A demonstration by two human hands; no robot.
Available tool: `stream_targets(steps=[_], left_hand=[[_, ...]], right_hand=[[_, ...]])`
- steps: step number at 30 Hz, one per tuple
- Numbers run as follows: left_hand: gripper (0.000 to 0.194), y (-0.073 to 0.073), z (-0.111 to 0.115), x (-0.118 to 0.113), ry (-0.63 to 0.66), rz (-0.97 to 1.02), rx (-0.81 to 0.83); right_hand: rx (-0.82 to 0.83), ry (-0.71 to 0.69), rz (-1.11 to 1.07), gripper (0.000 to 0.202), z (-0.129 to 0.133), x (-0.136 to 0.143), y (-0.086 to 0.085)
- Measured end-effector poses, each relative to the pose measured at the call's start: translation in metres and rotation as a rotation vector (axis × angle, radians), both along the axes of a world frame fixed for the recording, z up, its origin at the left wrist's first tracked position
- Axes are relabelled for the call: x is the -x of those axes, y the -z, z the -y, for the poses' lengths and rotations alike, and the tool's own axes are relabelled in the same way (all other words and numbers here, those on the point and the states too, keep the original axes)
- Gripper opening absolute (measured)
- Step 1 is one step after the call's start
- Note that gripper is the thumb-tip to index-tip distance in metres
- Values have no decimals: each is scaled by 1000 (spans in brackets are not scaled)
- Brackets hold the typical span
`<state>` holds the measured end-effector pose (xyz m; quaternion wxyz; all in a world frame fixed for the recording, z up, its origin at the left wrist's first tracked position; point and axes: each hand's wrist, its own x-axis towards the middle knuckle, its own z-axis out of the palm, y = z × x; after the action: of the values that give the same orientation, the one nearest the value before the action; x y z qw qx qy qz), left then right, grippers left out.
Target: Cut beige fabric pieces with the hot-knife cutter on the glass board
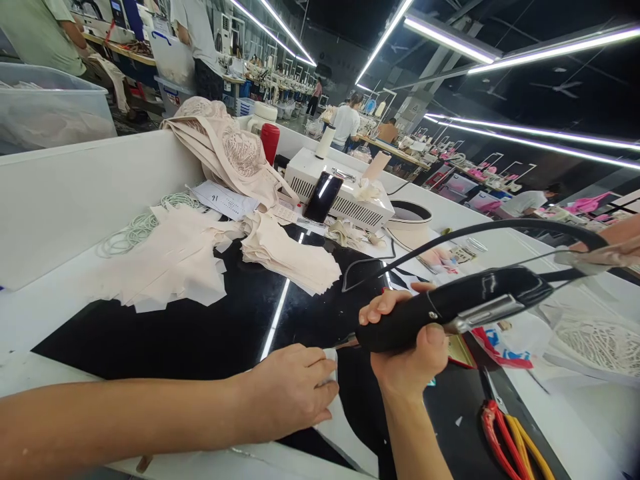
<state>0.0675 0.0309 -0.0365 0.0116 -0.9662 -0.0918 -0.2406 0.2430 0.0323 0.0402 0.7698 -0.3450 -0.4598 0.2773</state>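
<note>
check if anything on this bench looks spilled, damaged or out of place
No spill or clear damage shows. Mildly untidy: the thin pale-green cord lies in loose loops beside cream fabric pieces, and a stray white scrap sits near the right forearm.

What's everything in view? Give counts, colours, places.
Corded tool: one, black, right of centre
Fabric piles: two, pale pink, centre and left
Garments: count unclear, pale pink, back
Phone: one, black, back centre
Vented box: one, white, behind phone
Cords: uncounted, pale green, left
Scissors: count unclear, red and yellow, lower right
Bins: several, translucent, upper left
People: several, varied tops, background
Lights: several, white, overhead
Left hand: one, bare, holding white piece
Right hand: one, bare, gripping tool
</note>
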Motion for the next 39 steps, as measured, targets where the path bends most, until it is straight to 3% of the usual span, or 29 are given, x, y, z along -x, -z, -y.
stream_targets(steps=[19, 25, 39], left_hand=[[33, 0, 1, 1, -31, 0, 60], [24, -4, 5, 5, -77, -27, 53], [30, 2, 6, 6, -108, 1, 43]], right_hand=[[-19, 25, 4, 41, 2, -1, 5], [-6, 43, 11, 43, 2, -2, 7], [-9, 62, 21, 41, 2, 0, 8]])
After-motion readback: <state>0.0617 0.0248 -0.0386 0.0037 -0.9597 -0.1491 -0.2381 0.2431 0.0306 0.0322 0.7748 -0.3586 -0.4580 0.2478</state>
